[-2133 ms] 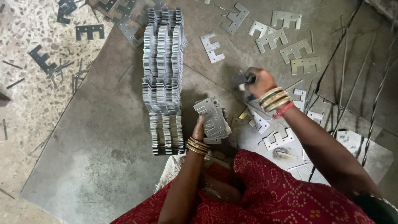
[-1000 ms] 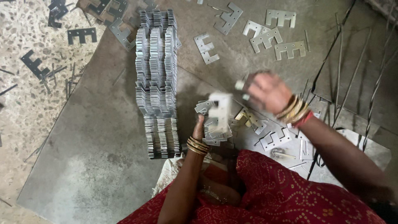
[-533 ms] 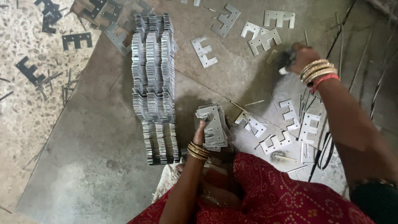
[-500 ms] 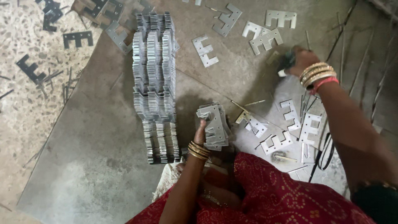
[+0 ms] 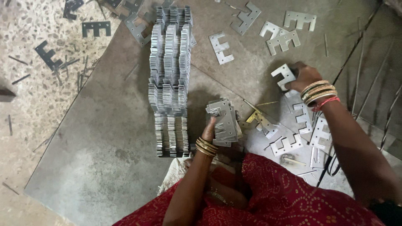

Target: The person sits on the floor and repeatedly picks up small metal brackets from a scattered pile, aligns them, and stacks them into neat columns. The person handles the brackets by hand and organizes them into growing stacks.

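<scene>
Two hands work a scatter of stamped metal pieces on a grey slab laid over the speckled floor (image 5: 25,37), as we look down from above. At the centre of the frame, the left hand (image 5: 211,129) is wrapped around a short stack of flat, E-shaped steel plates (image 5: 224,121), thumb pressed to its near edge and fingers behind, which we judge keeps the plates squared and aligned. To the right and a little higher, the right hand (image 5: 303,77), ringed with gold bangles and a red thread at the wrist, has its fingertips pinched on a single bright E-shaped steel plate (image 5: 282,76), lifted at one edge from the grey slab (image 5: 104,159).

Just below that hand, toward the lower right, more loose E-shaped plates (image 5: 312,129) lie flat and overlapping, near enough to be picked one at a time. Others rest singly across the upper right (image 5: 284,35), well apart from one another. Left of centre, running from the top edge downward, long rows of finished plates stand on edge in a tall packed block (image 5: 169,79), packed close so that they hold one another upright. Darker E-shaped offcuts (image 5: 48,54) and thin metal slivers dot the floor at the upper left. Red patterned cloth (image 5: 284,196) fills the bottom of the frame.
</scene>
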`<state>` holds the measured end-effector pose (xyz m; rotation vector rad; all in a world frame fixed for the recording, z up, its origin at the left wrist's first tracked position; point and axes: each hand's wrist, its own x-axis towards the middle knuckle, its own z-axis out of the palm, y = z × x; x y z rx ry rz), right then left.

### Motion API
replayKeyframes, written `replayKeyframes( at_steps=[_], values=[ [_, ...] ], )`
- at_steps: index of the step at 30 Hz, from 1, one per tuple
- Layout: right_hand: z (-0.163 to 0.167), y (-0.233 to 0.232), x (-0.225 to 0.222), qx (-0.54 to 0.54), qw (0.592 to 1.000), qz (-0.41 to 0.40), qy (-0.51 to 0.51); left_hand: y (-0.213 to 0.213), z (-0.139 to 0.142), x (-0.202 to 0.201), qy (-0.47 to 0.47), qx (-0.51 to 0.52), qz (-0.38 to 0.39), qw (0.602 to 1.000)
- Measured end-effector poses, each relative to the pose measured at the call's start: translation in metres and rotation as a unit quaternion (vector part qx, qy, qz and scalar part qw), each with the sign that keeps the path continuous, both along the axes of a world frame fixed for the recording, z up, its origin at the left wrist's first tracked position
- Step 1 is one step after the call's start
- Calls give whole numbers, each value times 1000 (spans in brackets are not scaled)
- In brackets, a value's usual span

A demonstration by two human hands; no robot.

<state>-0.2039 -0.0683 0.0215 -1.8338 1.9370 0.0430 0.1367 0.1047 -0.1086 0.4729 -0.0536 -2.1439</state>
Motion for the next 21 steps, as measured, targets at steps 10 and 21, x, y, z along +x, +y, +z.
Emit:
replayKeyframes(
  at_steps=[10,21],
  values=[
    [34,21,67,82,937,146,-306,9,-29,2,-80,27,20,996],
    [27,-101,43,-157,968,164,109,11,27,3,23,33,7,999]
  ],
)
